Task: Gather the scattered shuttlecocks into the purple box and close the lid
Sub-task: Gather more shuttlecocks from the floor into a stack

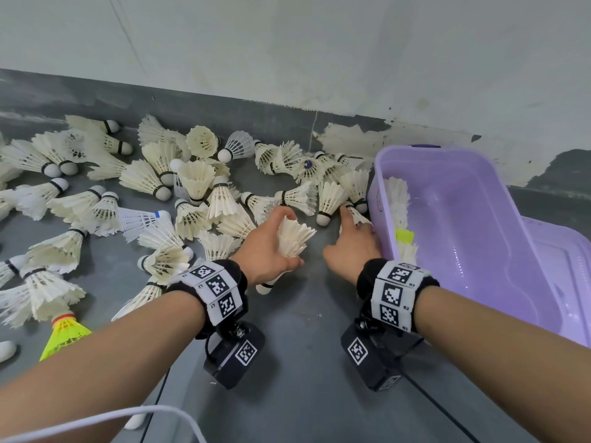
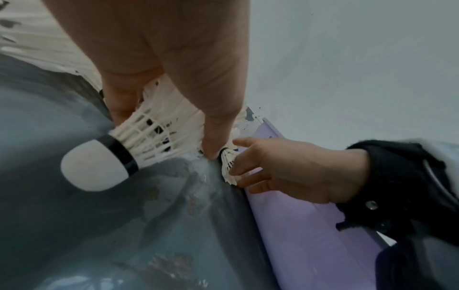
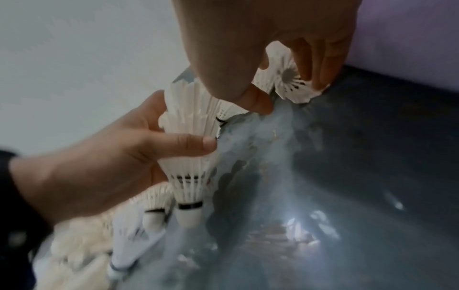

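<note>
Both forearms enter from the bottom of the head view, each with a tagged wristband [image 1: 220,288] and a camera slung under the wrist. Left hand [image 1: 267,247] is curled round a nested stack of white shuttlecocks [image 1: 292,239], thumb across the feathers, cork ends pointing back toward the wrist and hanging just above the grey floor [image 1: 303,362]. Risk: the grip is on feathers only, so the stack could slide apart, or squeezing could crush the vanes. Right hand [image 1: 353,247] lies just beside the purple box [image 1: 479,251], fingers curled over a single shuttlecock [image 3: 295,86] against the box wall; whether it is lifted or only pinned, cannot tell. Risk: pressed there, it could skid along the wall or fold. Box holds only a few shuttlecocks; lid [image 1: 563,260] lies open at its far side. Beyond the hands, the scattered shuttlecocks [image 1: 144,193] cover the floor up to the wall [image 1: 319,52].
</note>
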`<state>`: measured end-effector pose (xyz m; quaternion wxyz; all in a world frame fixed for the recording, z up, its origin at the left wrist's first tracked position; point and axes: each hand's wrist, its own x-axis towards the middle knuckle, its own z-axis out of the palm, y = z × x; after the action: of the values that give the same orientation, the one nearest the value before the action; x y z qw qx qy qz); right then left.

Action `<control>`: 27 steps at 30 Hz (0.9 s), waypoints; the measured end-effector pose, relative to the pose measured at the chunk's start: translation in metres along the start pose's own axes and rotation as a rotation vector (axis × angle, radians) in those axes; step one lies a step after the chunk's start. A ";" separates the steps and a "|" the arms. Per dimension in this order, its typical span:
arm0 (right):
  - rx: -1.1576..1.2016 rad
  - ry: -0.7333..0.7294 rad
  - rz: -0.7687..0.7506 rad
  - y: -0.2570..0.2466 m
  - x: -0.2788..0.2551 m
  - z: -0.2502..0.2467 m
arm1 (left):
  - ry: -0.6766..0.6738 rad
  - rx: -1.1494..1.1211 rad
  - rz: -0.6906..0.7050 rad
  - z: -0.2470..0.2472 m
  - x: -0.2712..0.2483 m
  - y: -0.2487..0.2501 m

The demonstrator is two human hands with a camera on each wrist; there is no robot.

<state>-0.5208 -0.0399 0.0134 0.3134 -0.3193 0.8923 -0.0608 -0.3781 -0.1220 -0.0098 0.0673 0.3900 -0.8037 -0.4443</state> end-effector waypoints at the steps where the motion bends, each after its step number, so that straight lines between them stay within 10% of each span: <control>1: 0.067 0.012 0.013 0.000 0.003 -0.001 | -0.003 0.003 -0.005 0.001 0.001 -0.001; 10: 0.424 0.363 -0.310 -0.006 -0.006 -0.020 | 0.012 -0.005 -0.049 -0.001 -0.001 -0.004; 19: 0.249 0.070 -0.530 -0.014 -0.022 -0.018 | -0.082 -0.064 0.013 -0.008 -0.004 0.008; 27: 0.144 0.129 -0.528 -0.004 -0.028 -0.025 | -0.134 -0.143 0.137 0.011 0.005 0.023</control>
<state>-0.5167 -0.0279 0.0486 0.2512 -0.5133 0.7896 -0.2237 -0.3993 -0.1112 -0.0001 0.0714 0.2980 -0.7974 -0.5198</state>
